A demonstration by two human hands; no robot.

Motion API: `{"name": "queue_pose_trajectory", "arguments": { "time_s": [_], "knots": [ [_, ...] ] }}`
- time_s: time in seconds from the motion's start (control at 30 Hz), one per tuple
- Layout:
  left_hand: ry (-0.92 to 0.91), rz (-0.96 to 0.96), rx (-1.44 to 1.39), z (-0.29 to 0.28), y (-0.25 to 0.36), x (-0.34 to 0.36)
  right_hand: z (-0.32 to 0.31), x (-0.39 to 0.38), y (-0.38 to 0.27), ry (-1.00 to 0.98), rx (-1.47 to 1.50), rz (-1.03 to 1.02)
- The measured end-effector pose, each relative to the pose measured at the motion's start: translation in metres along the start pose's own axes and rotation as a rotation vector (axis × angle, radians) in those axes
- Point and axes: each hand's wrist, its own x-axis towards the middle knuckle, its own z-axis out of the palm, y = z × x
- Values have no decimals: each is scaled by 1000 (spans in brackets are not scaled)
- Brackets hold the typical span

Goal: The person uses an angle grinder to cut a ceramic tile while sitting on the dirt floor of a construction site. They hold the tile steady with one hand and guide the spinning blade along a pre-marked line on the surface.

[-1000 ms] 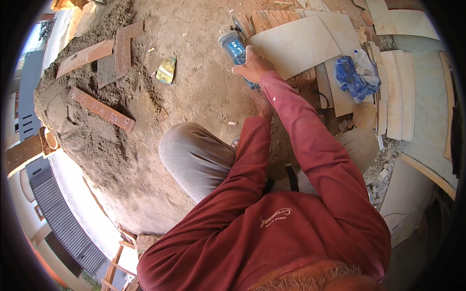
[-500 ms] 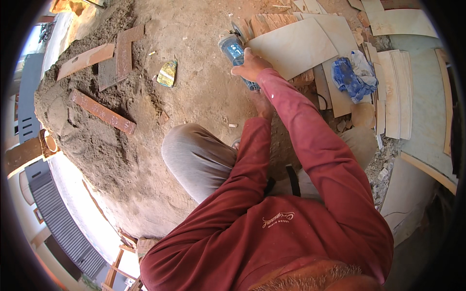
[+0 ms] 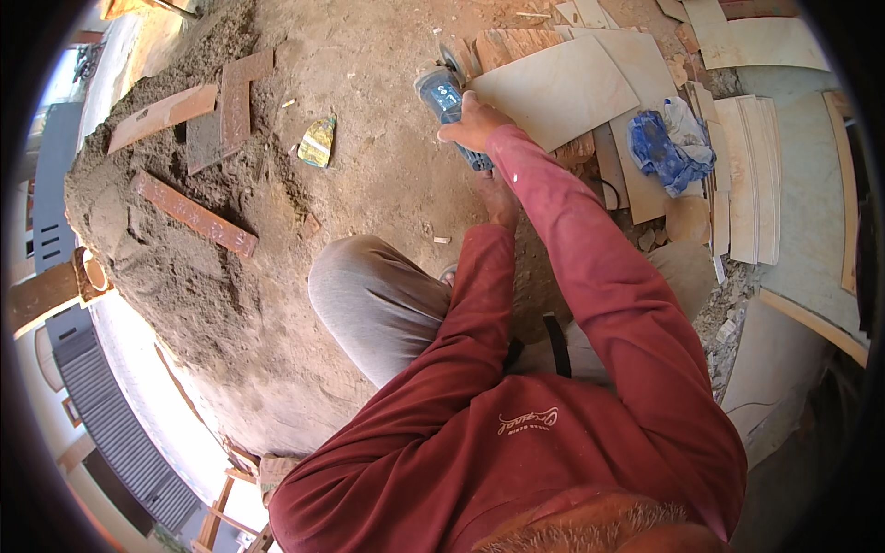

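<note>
A blue angle grinder [image 3: 441, 98] is held at the left edge of a pale tile [image 3: 562, 92], its disc [image 3: 454, 61] by the tile's far-left corner. Whether the disc touches the tile I cannot tell. My right hand [image 3: 477, 124] is closed over the grinder's body, from above. Behind it, my left hand [image 3: 499, 199] is at the grinder's rear end and appears to grip it; its fingers are mostly hidden. The tile lies on a reddish wooden block [image 3: 516, 44] and overlaps another pale tile [image 3: 636, 69].
Blue and white crumpled plastic [image 3: 668, 152] lies on tiles at right, beside stacked tile strips [image 3: 751, 175]. A sand heap [image 3: 157, 221] with brown tile pieces [image 3: 195, 214] spreads at left. A yellow-green wrapper [image 3: 317, 142] lies on the ground. My bent knee [image 3: 359, 286] is nearby.
Hardly anything differs. Both hands and the grinder stay in nearly the same place at the tile's edge.
</note>
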Motion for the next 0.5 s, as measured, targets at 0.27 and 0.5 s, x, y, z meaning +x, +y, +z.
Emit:
{"name": "queue_pose_trajectory", "arguments": {
  "time_s": [0.27, 0.5],
  "knots": [
    [-96, 39, 213, -24, -32, 16, 0, 14, 0, 35, -5, -59],
    [-23, 27, 134, -9, -10, 7, -23, 19, -17, -102, -33, -68]
  ]
}}
